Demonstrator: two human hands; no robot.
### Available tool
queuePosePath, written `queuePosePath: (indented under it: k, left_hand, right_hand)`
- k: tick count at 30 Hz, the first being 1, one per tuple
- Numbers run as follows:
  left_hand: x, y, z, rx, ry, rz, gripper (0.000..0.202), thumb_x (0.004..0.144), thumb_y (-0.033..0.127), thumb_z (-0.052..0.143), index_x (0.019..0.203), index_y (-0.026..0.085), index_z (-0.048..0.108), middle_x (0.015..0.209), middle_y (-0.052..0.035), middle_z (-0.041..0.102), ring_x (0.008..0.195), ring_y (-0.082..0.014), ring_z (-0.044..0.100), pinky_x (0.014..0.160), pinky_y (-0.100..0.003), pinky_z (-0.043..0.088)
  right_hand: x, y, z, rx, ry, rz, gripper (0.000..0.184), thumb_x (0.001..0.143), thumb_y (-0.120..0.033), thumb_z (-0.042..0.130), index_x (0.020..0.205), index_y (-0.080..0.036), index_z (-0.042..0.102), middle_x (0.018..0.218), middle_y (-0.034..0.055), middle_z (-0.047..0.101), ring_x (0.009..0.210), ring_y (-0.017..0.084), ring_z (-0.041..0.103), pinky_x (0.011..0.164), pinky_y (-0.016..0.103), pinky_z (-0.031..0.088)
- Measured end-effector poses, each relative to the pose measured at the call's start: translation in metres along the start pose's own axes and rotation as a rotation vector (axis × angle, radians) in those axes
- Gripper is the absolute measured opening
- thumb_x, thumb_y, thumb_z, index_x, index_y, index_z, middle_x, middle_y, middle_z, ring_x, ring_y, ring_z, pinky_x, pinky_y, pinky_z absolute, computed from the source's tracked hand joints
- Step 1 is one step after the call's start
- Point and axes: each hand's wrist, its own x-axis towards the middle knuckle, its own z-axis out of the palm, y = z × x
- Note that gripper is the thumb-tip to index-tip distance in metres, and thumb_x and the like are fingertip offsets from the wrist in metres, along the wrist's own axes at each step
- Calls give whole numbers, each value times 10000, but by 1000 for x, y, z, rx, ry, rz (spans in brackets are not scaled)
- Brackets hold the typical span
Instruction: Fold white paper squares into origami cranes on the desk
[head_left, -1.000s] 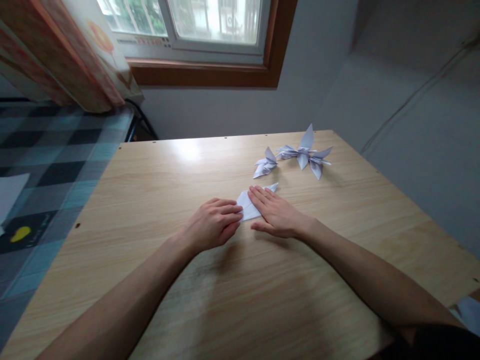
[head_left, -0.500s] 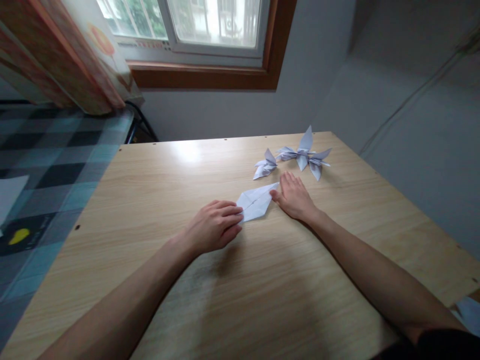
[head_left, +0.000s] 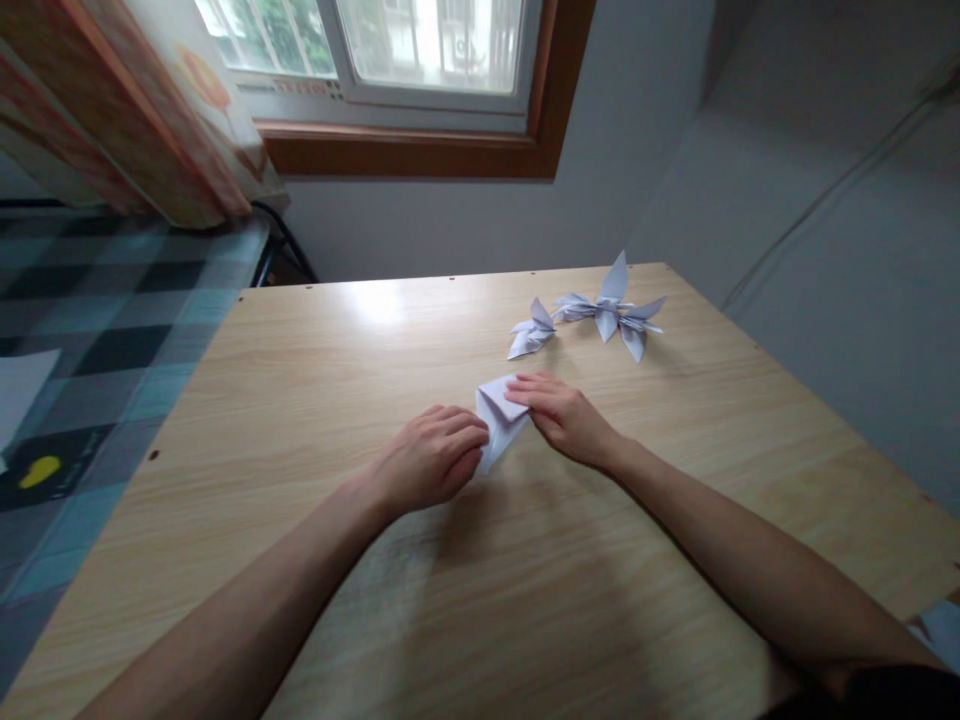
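**Folded paper held at frame centre**

Folded paper (head_left: 499, 415) lies on the table (head_left: 315, 340), just above frame centre. Our left hand (head_left: 431, 460) pins its lower end with curled fingers; our right hand (head_left: 566, 415) pinches its raised top flap. Two paper flowers (head_left: 609, 315) sit near, upper right. Bare wood stretches left and below.

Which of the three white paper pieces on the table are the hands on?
The half-folded paper nearest the person, held by left hand and right hand. The small figure and spiky figure lie farther back, untouched.
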Motion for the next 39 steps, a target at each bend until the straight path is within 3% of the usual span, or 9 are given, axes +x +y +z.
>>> queuePosePath:
  k: [3, 6, 9, 11, 17, 23, 29, 34, 39]
  left_hand:
    - [-1, 1, -2, 3, 109, -101, 195, 929, 215, 454, 819, 181, 612, 849, -74, 695, 798, -192, 627, 773, -345, 499]
    - [-1, 0, -1, 48, 149, -119, 194, 920, 224, 450, 946, 161, 632, 994, -108, 706, 909, -225, 633, 824, -384, 499]
    - [-1, -1, 3, 115, 25, -99, 273, 937, 268, 476, 1140, 167, 629, 1232, -109, 677, 1145, -264, 606, 964, -434, 467]
    - [-1, -2, 5, 147, -56, -121, 318, 941, 321, 511, 1202, 175, 619, 1310, -105, 649, 1235, -279, 571, 1022, -450, 439]
    - [-1, -1, 3, 170, -147, -205, 505, 913, 519, 558, 1290, 186, 595, 1435, -140, 562, 1331, -337, 503, 1084, -515, 392]
    - [-3, 0, 3, 159, -215, -252, 697, 854, 664, 578, 1369, 195, 547, 1509, -155, 485, 1393, -371, 432, 1135, -569, 329]
    - [-5, -2, 6, 170, -211, -230, 824, 792, 748, 592, 1400, 197, 517, 1515, -169, 469, 1390, -387, 424, 1137, -571, 314]
    - [-6, -3, 7, 183, -159, -200, 817, 804, 770, 548, 1383, 194, 526, 1451, -173, 513, 1351, -387, 440, 1110, -554, 333]
    - [-2, 2, 4, 228, -110, -178, 703, 848, 723, 531, 1302, 188, 587, 1232, -154, 603, 1169, -338, 532, 1002, -492, 417]
  right_hand:
    - [-3, -1, 1, -84, -93, -111, 356, 945, -228, 514, 1257, -146, 663, 1357, 154, 640, 1327, 277, 553, 1157, 510, 382]
    - [-3, -6, 0, -135, -110, -161, 387, 947, -364, 575, 1249, -137, 661, 1374, 174, 623, 1316, 295, 561, 1143, 506, 403]
    - [1, -11, 2, -163, -64, -136, 294, 985, -328, 521, 1149, -168, 705, 1281, 147, 687, 1235, 264, 622, 1101, 471, 456]
    - [4, -15, 5, -202, -67, -104, 311, 985, -321, 518, 1184, -151, 687, 1292, 159, 676, 1253, 273, 605, 1102, 473, 454]
    - [9, -27, 13, -360, -268, -12, 740, 963, -512, 504, 1493, -12, 374, 1573, 245, 346, 1484, 342, 314, 1207, 532, 283]
    - [5, -19, 7, -434, -323, 154, 782, 975, -572, 413, 1543, -50, 286, 1613, 210, 272, 1520, 325, 226, 1210, 584, 218]
    - [-1, -7, 0, -421, -233, 240, 574, 1002, -364, 396, 1504, -85, 386, 1589, 187, 350, 1496, 323, 293, 1203, 589, 219]
    - [-1, -11, 0, -287, -145, 220, 611, 947, -462, 538, 1420, -78, 496, 1528, 218, 444, 1452, 332, 374, 1200, 593, 224]
    - [2, -20, 9, -194, -77, 212, 593, 887, -467, 644, 1362, -122, 559, 1456, 194, 536, 1392, 340, 447, 1178, 604, 262]
